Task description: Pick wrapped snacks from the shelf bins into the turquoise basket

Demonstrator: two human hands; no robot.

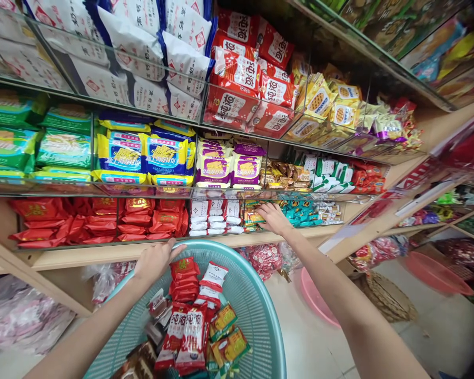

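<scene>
My left hand (154, 261) grips the far rim of a teal plastic basket (274, 316), with its fingers bent over the edge. Inside the basket lie red-and-white biscuit packets (184, 334), small red packets (184, 279), white-and-red packets (213, 279), yellow-and-green packets (229, 350) and brown packets (136, 363). My right hand (274, 217) reaches into the lowest shelf row, fingers apart over a compartment of yellow-and-green packets (253, 216). Its fingertips are partly hidden among them. White packets (216, 216) fill the compartment to the left, teal packets (300, 211) the one to the right.
Clear dividers and a glass lip (161, 190) front the tiered snack shelves. Red packets (142, 218) fill the lower left. Under the bottom board (82, 257) are bagged goods (264, 258). A pink basin (318, 300) and a woven mat (389, 297) lie on the floor.
</scene>
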